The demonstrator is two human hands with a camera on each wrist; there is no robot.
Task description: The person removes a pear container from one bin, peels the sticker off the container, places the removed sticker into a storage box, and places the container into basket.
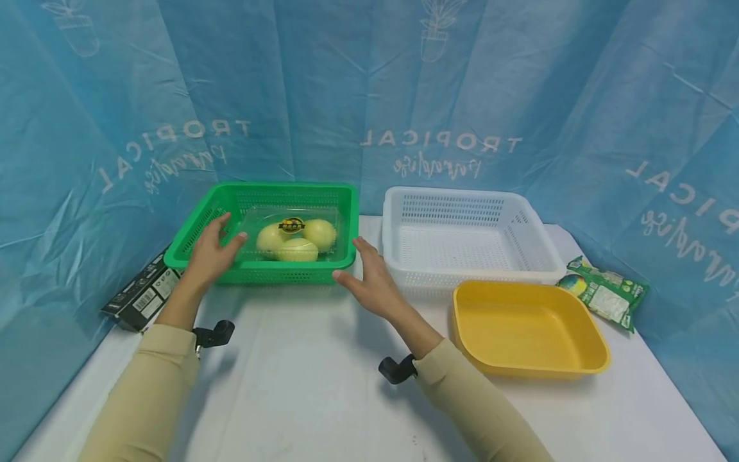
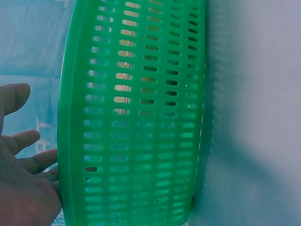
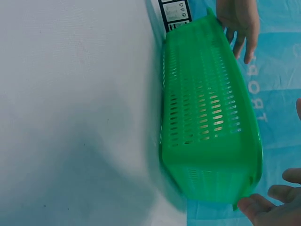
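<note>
A green plastic basket (image 1: 271, 274) stands at the left on the white table. Inside it is a clear lidded box (image 1: 254, 221) with three pale yellow-green round fruits (image 1: 297, 249) and a dark label. My left hand (image 1: 210, 253) is over the basket's left front rim with fingers spread, holding nothing. In the left wrist view its fingers (image 2: 35, 162) are beside the rim; whether they touch it I cannot tell. My right hand (image 1: 372, 282) hovers by the basket's right front corner, fingers extended and thumb near the rim. The right wrist view shows both hands at opposite ends of the basket.
Right of the green basket stands a white basket (image 1: 473, 277). A yellow tub (image 1: 531, 327) sits in front of it. A green packet (image 1: 609, 295) lies at the far right, and a black box (image 1: 147, 295) lies at the left. Blue curtains (image 1: 323, 96) surround the table.
</note>
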